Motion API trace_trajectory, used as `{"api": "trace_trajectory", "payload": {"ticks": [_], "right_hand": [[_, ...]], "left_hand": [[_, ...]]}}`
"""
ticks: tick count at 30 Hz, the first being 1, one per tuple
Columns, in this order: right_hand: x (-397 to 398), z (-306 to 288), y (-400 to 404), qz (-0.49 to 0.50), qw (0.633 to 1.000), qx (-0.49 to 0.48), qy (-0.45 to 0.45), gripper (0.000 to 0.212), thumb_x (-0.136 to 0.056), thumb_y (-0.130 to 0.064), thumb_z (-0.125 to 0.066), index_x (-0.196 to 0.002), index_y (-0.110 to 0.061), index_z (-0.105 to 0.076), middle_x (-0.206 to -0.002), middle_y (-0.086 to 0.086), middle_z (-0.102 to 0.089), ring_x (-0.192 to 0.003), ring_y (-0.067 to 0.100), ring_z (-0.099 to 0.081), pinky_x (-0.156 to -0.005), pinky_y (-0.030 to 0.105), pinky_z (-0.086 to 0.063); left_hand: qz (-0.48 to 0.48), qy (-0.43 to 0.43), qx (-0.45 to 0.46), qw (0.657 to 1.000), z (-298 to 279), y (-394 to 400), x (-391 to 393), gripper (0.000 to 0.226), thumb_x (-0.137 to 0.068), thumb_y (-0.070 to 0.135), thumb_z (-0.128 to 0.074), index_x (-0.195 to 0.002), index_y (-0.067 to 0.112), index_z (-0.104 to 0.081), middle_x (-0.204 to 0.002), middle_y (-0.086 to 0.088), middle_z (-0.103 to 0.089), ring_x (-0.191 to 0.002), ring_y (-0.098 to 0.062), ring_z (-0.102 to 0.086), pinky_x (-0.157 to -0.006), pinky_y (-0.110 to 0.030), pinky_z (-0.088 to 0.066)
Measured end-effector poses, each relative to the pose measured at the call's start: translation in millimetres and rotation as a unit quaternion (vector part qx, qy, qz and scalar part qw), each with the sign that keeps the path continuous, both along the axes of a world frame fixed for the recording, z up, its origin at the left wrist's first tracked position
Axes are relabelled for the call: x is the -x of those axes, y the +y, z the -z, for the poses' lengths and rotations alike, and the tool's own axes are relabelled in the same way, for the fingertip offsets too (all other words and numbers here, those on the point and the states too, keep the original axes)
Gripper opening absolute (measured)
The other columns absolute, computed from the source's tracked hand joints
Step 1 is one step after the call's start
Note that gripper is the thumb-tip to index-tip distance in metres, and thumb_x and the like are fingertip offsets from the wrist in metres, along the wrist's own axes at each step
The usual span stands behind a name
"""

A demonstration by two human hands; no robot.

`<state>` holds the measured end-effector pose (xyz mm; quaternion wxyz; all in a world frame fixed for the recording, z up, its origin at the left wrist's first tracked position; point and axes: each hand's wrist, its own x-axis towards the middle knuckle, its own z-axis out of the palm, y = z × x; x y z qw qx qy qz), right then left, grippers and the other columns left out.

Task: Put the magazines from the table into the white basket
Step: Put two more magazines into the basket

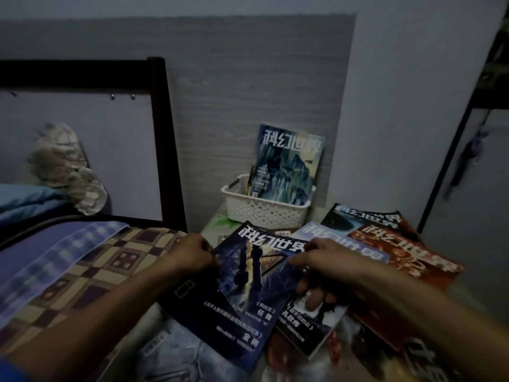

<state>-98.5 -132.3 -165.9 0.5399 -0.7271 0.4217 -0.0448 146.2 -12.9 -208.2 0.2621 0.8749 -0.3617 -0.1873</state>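
Observation:
A dark blue magazine (242, 293) is lifted at a tilt in front of me. My left hand (190, 255) pinches its left edge and my right hand (327, 263) grips its right edge, thumb on the cover and fingers underneath. Under it, several more magazines lie spread on the table: a pale blue one (344, 244), a red one (407, 260) and a dark one (366, 216). The white basket (264, 213) stands at the table's far end against the wall, with a teal magazine (286, 166) standing upright in it.
A bed with a checked blanket (91, 271) and a dark frame (162, 139) runs along the left, right beside the table. The grey panelled wall (248, 78) is behind the basket. A dark metal frame (454, 150) stands at the right.

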Motion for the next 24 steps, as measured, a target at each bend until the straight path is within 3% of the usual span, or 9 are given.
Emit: {"api": "trace_trajectory", "payload": {"ticks": [3, 5, 7, 9, 11, 14, 17, 20, 24], "right_hand": [[-1.0, 13.8, 4.2, 0.049, 0.995, -0.040, -0.076, 0.062, -0.085, -0.020, -0.071, -0.130, -0.024, -0.028, -0.080, 0.023, -0.074, -0.054, 0.035, -0.068, -0.043, 0.033, -0.051], [-0.5, 17.3, -0.4, 0.109, 0.981, -0.077, -0.143, 0.076, -0.083, -0.013, -0.074, -0.138, -0.034, -0.025, -0.090, 0.023, -0.071, -0.054, 0.033, -0.066, -0.045, 0.033, -0.050], [-0.1, 13.3, -6.3, 0.125, 0.968, -0.098, -0.196, 0.059, -0.084, -0.013, -0.075, -0.131, -0.021, -0.041, -0.084, 0.016, -0.073, -0.052, 0.026, -0.065, -0.043, 0.030, -0.049], [-1.2, 7.7, -9.4, 0.094, 0.967, -0.072, -0.225, 0.032, -0.088, -0.022, -0.072, -0.113, -0.008, -0.060, -0.066, 0.011, -0.070, -0.047, 0.022, -0.061, -0.043, 0.029, -0.045], [-6.1, 1.5, -10.0, 0.077, 0.970, 0.012, -0.231, 0.020, -0.093, -0.025, -0.066, -0.099, -0.006, -0.067, -0.056, 0.011, -0.065, -0.044, 0.020, -0.060, -0.042, 0.027, -0.045], [-20.9, -15.6, -17.8, 0.092, 0.966, 0.094, -0.223, 0.016, -0.097, -0.018, -0.059, -0.089, -0.008, -0.067, -0.047, 0.009, -0.060, -0.038, 0.018, -0.056, -0.039, 0.026, -0.047], [-42.4, -62.6, -47.3, 0.103, 0.955, 0.141, -0.240, 0.014, -0.098, -0.011, -0.057, -0.086, -0.007, -0.065, -0.045, 0.007, -0.059, -0.036, 0.017, -0.057, -0.040, 0.028, -0.052], [-60.7, -118.3, -86.8, 0.118, 0.923, 0.199, -0.307, 0.011, -0.095, -0.006, -0.058, -0.090, -0.014, -0.064, -0.071, 0.010, -0.069, -0.042, 0.017, -0.066, -0.042, 0.027, -0.054], [-92.8, -130.5, -149.9, 0.191, 0.889, 0.238, -0.340, 0.005, -0.092, -0.010, -0.066, -0.089, -0.012, -0.063, -0.088, 0.012, -0.071, -0.049, 0.019, -0.068, -0.050, 0.034, -0.060]], "left_hand": [[-0.017, 0.045, 0.196, 0.980, -3.7, 1.5, 12.5, 0.022, -0.087, 0.009, -0.070, -0.077, 0.017, -0.052, -0.077, -0.005, -0.063, -0.067, -0.016, -0.060, -0.059, -0.027, -0.047], [0.023, 0.129, 0.339, 0.932, -16.6, 8.0, 18.2, 0.020, -0.091, 0.004, -0.064, -0.082, 0.016, -0.051, -0.074, -0.008, -0.068, -0.062, -0.014, -0.067, -0.053, -0.027, -0.051], [0.084, 0.222, 0.427, 0.872, -31.8, 16.1, 19.5, 0.015, -0.090, 0.005, -0.064, -0.090, 0.012, -0.051, -0.078, -0.009, -0.076, -0.063, -0.017, -0.072, -0.051, -0.027, -0.055], [0.100, 0.266, 0.465, 0.838, -41.9, 20.5, 16.1, 0.017, -0.084, 0.012, -0.068, -0.092, 0.012, -0.053, -0.083, -0.009, -0.078, -0.067, -0.021, -0.074, -0.054, -0.028, -0.057], [0.048, 0.247, 0.463, 0.850, -44.9, 16.8, 11.7, 0.013, -0.083, 0.011, -0.072, -0.090, 0.012, -0.061, -0.081, -0.008, -0.077, -0.069, -0.020, -0.073, -0.054, -0.023, -0.055], [-0.025, 0.106, 0.386, 0.916, -47.4, -3.6, 7.8, 0.011, -0.088, 0.008, -0.069, -0.082, 0.018, -0.067, -0.080, -0.004, -0.070, -0.074, -0.015, -0.066, -0.054, -0.014, -0.049], [0.007, 0.041, 0.436, 0.899, -87.8, -38.8, -4.9, 0.008, -0.092, 0.010, -0.065, -0.088, 0.017, -0.067, -0.083, 0.003, -0.066, -0.077, -0.010, -0.062, -0.065, -0.016, -0.048], [0.003, -0.004, 0.490, 0.872, -159.1, -79.0, -28.8, 0.010, -0.090, 0.011, -0.068, -0.085, 0.019, -0.066, -0.077, 0.010, -0.063, -0.067, -0.002, -0.058, -0.055, -0.008, -0.046], [-0.002, -0.019, 0.458, 0.889, -175.6, -151.9, -63.9, 0.013, -0.090, 0.013, -0.068, -0.079, 0.021, -0.066, -0.086, 0.001, -0.070, -0.084, -0.014, -0.068, -0.073, -0.029, -0.058]]}}
